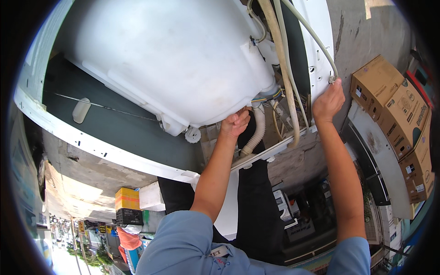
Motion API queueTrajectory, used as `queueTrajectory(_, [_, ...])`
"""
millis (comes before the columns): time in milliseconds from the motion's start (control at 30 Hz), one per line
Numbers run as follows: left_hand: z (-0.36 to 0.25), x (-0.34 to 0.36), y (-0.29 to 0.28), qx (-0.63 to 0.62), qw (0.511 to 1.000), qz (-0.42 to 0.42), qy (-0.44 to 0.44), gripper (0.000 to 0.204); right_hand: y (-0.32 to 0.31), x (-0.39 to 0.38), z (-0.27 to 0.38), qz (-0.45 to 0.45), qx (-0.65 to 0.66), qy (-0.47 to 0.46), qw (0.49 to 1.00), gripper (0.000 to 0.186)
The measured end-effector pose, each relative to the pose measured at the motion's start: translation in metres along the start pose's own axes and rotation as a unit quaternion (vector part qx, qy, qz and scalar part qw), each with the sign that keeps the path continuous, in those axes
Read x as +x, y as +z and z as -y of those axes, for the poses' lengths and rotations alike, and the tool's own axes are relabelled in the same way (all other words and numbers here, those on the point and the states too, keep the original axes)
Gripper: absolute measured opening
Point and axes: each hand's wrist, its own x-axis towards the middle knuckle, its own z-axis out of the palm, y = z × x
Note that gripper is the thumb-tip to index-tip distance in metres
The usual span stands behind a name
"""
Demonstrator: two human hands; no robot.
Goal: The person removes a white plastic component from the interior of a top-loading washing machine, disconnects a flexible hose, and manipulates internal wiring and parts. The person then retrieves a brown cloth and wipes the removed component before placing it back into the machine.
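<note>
A large white plastic tub (165,55) sits inside an open white metal cabinet (64,137). My left hand (236,121) is at the tub's lower edge, fingers curled; what they grip is hidden. Right of it, a ribbed drain hose (257,134) curves downward beside blue-and-yellow wiring (270,97). My right hand (330,101) is closed on the end fitting of a thin pale hose (321,43) at the cabinet's right edge. A thicker beige hose (288,78) runs between my hands. A thin metal rod (105,104) crosses the dark space at left, near an oblong white piece (81,110).
Several cardboard boxes (389,110) are stacked at the right, beside grey concrete ground (357,36). My dark-trousered legs (256,197) are below the cabinet, near stacked appliances (293,211). At lower left are a white foam box (151,197), a yellow box (127,198) and a black crate (128,216).
</note>
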Motion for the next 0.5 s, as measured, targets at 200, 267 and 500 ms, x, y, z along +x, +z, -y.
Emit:
queueTrajectory(200, [-0.011,-0.016,-0.001,0.047,0.998,-0.016,-0.030,0.066,-0.004,-0.001,-0.002,0.016,0.004,0.033,0.999,0.054])
queueTrajectory(267, [-0.017,-0.030,-0.012,0.072,0.996,-0.038,-0.026,0.065,-0.008,-0.005,0.001,0.012,0.007,0.044,0.999,0.054])
queueTrajectory(500, [0.018,-0.031,0.075,0.416,0.838,-0.347,0.066,0.047,0.005,0.004,-0.010,0.043,0.016,0.088,0.995,0.060])
